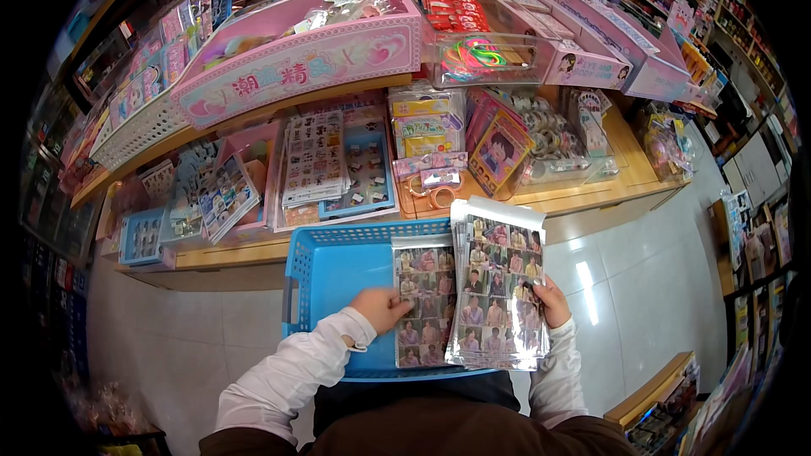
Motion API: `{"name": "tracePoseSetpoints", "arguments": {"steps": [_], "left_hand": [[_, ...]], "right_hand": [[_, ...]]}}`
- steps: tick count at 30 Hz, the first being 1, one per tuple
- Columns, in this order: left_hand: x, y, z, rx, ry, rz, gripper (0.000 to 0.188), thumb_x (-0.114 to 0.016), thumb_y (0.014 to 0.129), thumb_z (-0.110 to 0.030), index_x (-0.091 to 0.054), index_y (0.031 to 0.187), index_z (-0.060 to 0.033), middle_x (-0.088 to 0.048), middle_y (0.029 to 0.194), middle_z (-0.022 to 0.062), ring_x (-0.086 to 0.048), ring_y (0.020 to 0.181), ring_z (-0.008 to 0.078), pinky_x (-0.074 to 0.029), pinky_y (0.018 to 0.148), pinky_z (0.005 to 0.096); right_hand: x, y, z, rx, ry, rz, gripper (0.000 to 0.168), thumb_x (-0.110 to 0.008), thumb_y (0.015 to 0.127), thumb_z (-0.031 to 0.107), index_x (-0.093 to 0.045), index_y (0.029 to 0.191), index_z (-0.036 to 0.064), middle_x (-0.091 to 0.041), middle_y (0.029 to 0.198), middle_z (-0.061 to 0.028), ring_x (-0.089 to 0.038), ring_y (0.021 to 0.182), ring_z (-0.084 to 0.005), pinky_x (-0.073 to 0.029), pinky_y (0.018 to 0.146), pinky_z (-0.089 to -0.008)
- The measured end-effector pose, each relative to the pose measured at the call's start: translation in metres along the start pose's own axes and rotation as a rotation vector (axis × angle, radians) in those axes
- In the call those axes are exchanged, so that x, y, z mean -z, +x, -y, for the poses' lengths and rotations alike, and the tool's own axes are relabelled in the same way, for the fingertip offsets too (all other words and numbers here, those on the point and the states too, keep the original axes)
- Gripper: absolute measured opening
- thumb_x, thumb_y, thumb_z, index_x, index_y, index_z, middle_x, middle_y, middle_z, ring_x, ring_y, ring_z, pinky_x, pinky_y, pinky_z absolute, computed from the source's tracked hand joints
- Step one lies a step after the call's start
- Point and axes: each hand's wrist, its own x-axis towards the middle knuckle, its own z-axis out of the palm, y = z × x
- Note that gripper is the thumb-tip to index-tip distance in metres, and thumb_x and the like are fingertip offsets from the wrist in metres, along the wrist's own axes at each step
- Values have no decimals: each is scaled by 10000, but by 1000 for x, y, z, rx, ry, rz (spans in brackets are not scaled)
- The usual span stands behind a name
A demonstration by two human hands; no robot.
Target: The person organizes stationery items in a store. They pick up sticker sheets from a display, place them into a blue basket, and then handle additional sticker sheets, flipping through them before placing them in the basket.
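Note:
A blue plastic basket (336, 291) lies in front of my body, just off the edge of the wooden display shelf. My left hand (381, 309) pinches the left edge of a sticker sheet (426, 304) with rows of small portrait photos, which lies in the basket's right part. With my right hand (552, 301) I grip the right edge of a thick stack of similar sheets in clear sleeves (497, 291). That stack overlaps the basket's right side, and its top reaches the shelf edge. The fingers beneath the stack are hidden.
Pink cardboard display boxes (304, 66) and a clear acrylic tray (488, 73) stand on the upper shelf. Below are more sticker sheets (313, 158), a card pack with a cartoon face (500, 152) and a small blue tray (142, 237). A wooden rack (652, 386) stands at lower right.

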Motion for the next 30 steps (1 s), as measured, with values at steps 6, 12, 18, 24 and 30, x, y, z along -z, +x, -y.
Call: {"name": "tracePoseSetpoints", "arguments": {"steps": [6,12,18,24,30], "left_hand": [[-8,6,-35,-192,-442,19,208,-555,825,-218,-508,855,-18,-570,697,55,-551,586,104,-447,497,227],[-34,14,-43,-382,-298,-152,338,-727,683,-196,-467,786,-6,-467,629,-2,-433,551,66,-400,491,208],[-30,20,-23,-269,-398,-82,259,-677,728,-131,-448,788,-27,-495,596,9,-466,534,65,-389,464,217],[3,4,14,-168,-474,42,200,-620,777,-129,-443,750,-40,-553,589,36,-491,470,77,-400,421,226],[13,-11,30,140,-322,186,210,-620,782,-195,-522,730,-17,-604,644,82,-605,558,138,-464,460,223]], "right_hand": [[-16,0,18,-41,198,105,494,-480,763,119,-356,1211,-47,-512,1121,-120,-523,986,-196,-415,850,-295],[-11,-1,14,-27,-124,69,531,-629,718,87,-390,1179,-22,-531,1073,-71,-510,959,-148,-402,842,-279],[-13,-2,11,-1,-121,86,529,-650,729,137,-398,1168,-16,-542,1040,-56,-520,917,-133,-414,810,-268],[5,3,-9,17,-73,74,540,-645,727,155,-395,1179,1,-548,1010,-35,-524,889,-115,-416,800,-253],[29,1,-54,28,328,67,619,-553,796,251,-264,1286,8,-489,1142,-85,-503,997,-182,-387,879,-297]]}}
